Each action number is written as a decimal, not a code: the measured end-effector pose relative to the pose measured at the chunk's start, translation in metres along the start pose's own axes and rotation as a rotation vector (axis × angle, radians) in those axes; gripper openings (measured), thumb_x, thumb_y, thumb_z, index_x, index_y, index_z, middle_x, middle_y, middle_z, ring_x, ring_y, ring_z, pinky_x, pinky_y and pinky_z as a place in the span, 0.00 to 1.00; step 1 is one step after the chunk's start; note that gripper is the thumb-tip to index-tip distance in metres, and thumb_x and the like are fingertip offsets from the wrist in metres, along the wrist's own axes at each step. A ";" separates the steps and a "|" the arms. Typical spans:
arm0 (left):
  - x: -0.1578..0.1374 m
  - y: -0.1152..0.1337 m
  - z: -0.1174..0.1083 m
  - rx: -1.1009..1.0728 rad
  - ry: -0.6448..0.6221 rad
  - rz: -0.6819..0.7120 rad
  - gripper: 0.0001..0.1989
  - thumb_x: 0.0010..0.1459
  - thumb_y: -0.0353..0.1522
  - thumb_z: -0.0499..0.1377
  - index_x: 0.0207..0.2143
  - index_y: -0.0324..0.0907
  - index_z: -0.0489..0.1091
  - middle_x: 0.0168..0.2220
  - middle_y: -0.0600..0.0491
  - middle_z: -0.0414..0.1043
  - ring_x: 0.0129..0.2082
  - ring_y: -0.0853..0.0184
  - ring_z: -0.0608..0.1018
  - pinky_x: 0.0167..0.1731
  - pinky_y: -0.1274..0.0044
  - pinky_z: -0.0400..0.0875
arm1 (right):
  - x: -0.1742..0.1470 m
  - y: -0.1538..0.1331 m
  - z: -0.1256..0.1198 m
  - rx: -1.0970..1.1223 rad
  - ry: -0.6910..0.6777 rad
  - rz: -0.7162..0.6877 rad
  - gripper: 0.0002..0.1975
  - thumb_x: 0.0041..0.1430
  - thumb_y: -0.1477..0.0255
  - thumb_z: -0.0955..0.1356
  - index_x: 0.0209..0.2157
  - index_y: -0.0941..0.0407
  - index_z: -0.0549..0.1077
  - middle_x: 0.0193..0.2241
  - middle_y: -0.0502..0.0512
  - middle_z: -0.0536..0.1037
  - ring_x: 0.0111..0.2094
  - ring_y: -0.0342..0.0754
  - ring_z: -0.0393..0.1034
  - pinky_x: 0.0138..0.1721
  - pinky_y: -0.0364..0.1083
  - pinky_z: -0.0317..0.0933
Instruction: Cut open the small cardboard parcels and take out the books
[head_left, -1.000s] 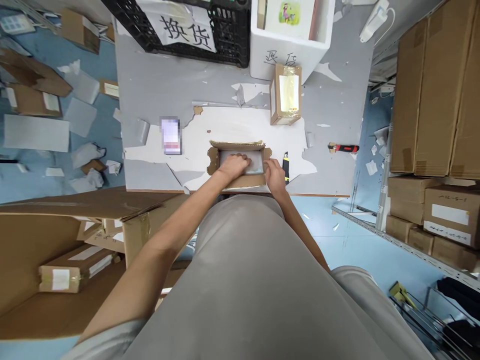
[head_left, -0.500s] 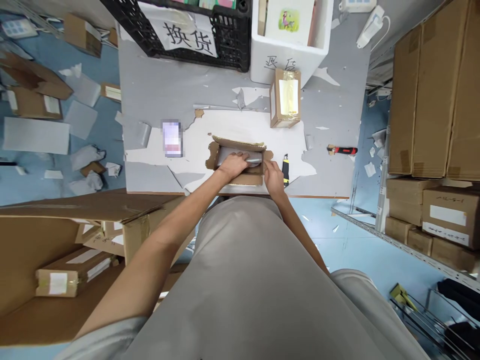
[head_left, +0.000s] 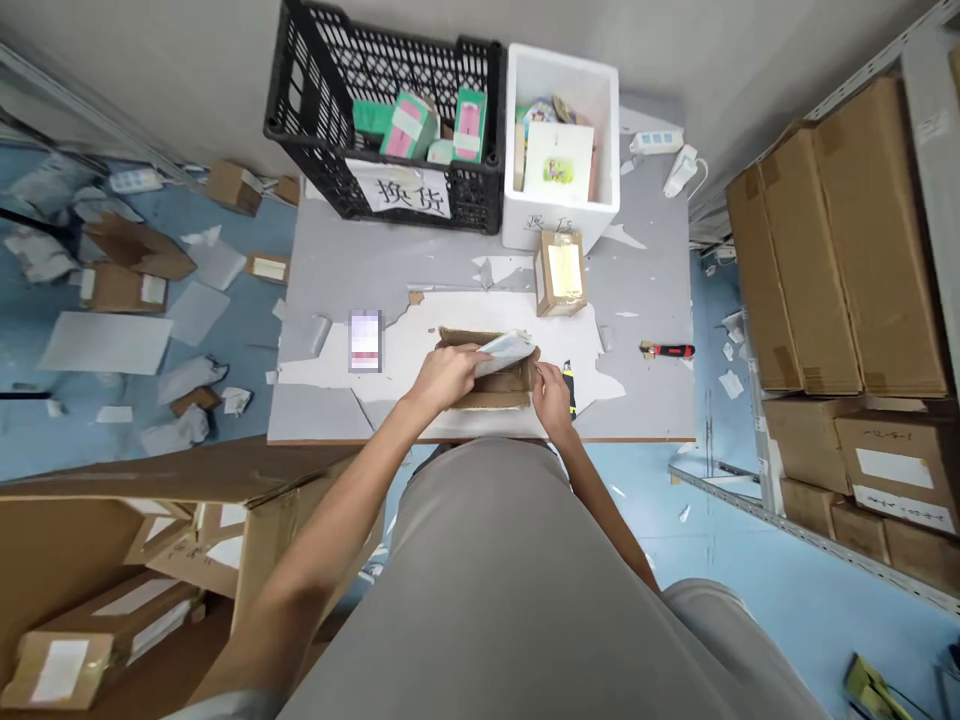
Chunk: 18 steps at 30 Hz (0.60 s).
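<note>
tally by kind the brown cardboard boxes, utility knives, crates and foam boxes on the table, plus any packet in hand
Brown cardboard boxes: 2 (open box, taped box)
Utility knives: 2 (red-black knife, yellow-black knife)
Black plastic crate: 1
White foam box: 1
Pale packet in left hand: 1
Total: 7

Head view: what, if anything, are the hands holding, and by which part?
The left hand holds a pale item by its left end, over the open box. The right hand touches the box's right end; whether it grips cannot be told.

pale packet [head_left: 508,348], earlier down inside open carton [head_left: 491,400], now raised, tilted in left hand [head_left: 445,376]
</note>
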<state>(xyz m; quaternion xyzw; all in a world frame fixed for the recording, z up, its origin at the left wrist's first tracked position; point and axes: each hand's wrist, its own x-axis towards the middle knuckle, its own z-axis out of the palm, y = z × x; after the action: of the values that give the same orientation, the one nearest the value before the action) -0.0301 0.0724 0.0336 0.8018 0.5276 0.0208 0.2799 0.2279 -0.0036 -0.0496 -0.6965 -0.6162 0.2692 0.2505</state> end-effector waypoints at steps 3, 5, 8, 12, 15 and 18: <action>-0.022 0.001 -0.023 -0.366 0.272 -0.086 0.20 0.69 0.34 0.60 0.55 0.49 0.89 0.50 0.49 0.89 0.39 0.57 0.86 0.46 0.69 0.79 | 0.000 -0.034 -0.016 0.108 0.135 -0.046 0.19 0.80 0.68 0.64 0.59 0.56 0.84 0.63 0.69 0.84 0.65 0.60 0.80 0.71 0.60 0.74; -0.031 0.010 -0.030 -0.649 0.402 -0.137 0.17 0.66 0.41 0.65 0.51 0.47 0.89 0.34 0.52 0.84 0.28 0.62 0.78 0.38 0.70 0.76 | -0.001 -0.064 -0.024 0.240 0.116 -0.105 0.19 0.80 0.60 0.68 0.61 0.54 0.84 0.60 0.67 0.85 0.61 0.58 0.83 0.65 0.57 0.80; -0.037 0.032 -0.030 -1.049 0.492 -0.172 0.18 0.57 0.45 0.74 0.46 0.47 0.82 0.28 0.57 0.76 0.28 0.64 0.77 0.33 0.74 0.73 | -0.002 -0.107 -0.025 0.370 0.041 -0.148 0.27 0.71 0.55 0.77 0.65 0.52 0.82 0.64 0.66 0.84 0.61 0.59 0.84 0.58 0.56 0.84; -0.040 0.050 -0.024 -1.327 0.544 -0.195 0.30 0.50 0.46 0.80 0.40 0.50 0.62 0.32 0.59 0.75 0.30 0.66 0.81 0.35 0.77 0.75 | -0.004 -0.136 -0.018 0.420 0.035 -0.127 0.20 0.69 0.56 0.76 0.56 0.52 0.84 0.66 0.67 0.83 0.61 0.60 0.83 0.55 0.56 0.85; -0.046 0.038 -0.021 -1.381 0.559 -0.212 0.36 0.47 0.47 0.82 0.39 0.50 0.57 0.30 0.61 0.73 0.29 0.67 0.80 0.35 0.77 0.76 | -0.005 -0.138 -0.021 0.442 0.095 -0.102 0.15 0.73 0.58 0.70 0.48 0.51 0.85 0.57 0.65 0.88 0.54 0.58 0.85 0.51 0.54 0.84; -0.056 0.011 -0.021 -1.410 0.606 -0.226 0.37 0.45 0.47 0.83 0.38 0.50 0.58 0.29 0.62 0.73 0.29 0.67 0.80 0.34 0.78 0.75 | -0.003 -0.130 -0.033 0.501 0.184 0.012 0.16 0.71 0.56 0.70 0.47 0.52 0.83 0.42 0.58 0.88 0.41 0.54 0.84 0.43 0.50 0.80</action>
<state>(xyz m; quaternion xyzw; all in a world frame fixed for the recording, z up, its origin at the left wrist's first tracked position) -0.0523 0.0298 0.0710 0.3348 0.5220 0.5413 0.5678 0.1565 0.0079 0.0633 -0.6382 -0.5006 0.3502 0.4686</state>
